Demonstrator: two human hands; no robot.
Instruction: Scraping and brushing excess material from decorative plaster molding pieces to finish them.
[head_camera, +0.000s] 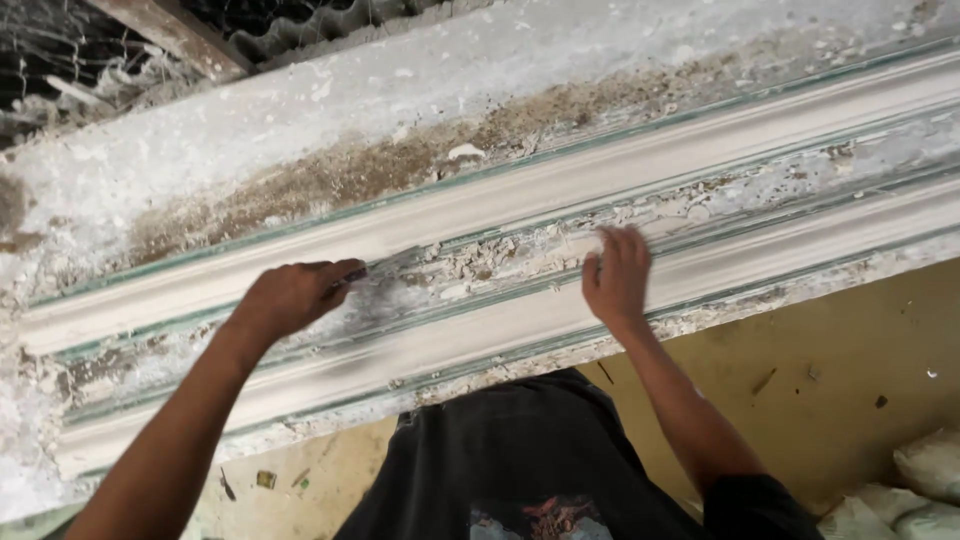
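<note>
The left hand (290, 297), left of centre in the frame, has its grip pressed together around a small dark-handled scraping tool (372, 270); the blade end, blurred, lies on the middle channel of the long white plaster moulding (560, 185). The wrist is bent and the forearm runs down to the lower left corner. The right hand (617, 277), just right of centre, lies flat with its fingers (625, 245) together and extended, pressing on the same channel and pinching nothing; its forearm descends toward a dark sleeve at the lower right.

The moulding runs slantwise across the frame from lower left to upper right, with raised ridges, thin greenish lines along its edges, and flaked white crumbs (480, 265) gathered in the channel between the two hands. It rests on a tabletop (200, 150) caked in white dust and brown stains, filling the upper half of the frame. Below centre shows the person's dark shirt (520, 460). A tan floor (860, 350) lies at the right, and pale filled sacks (915, 490) sit in the lower right corner; what they hold cannot be told.
</note>
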